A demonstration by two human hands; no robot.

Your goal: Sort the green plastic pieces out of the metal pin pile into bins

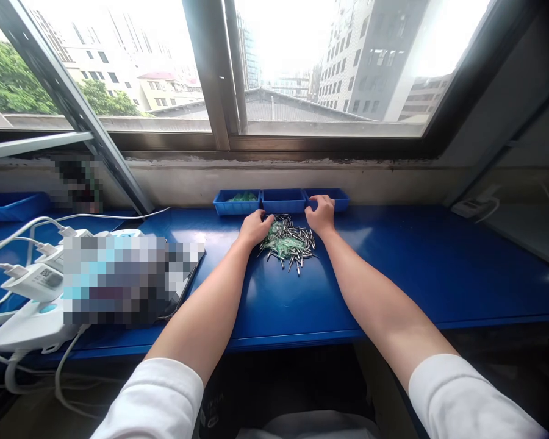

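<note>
A pile of small metal pins (307, 236) lies on the blue table with crumpled green plastic (284, 247) among it. My left hand (255, 228) is at the pile's left edge, in front of the left blue bin (225, 207), its fingers partly hidden. My right hand (321, 214) is at the front edge of the right blue bin (342, 202), fingers bent over its rim; the fingertips are too small to make out. Between them stands the middle blue bin (283, 204). Green material shows inside the left bin.
On the left, a white power strip (32, 323) carries plugs and cables beside a blurred item. A metal shelf post (114, 158) rises at the back left. Another blue tray (13, 207) stands far left. A white socket (469, 207) with a cable is at the back right.
</note>
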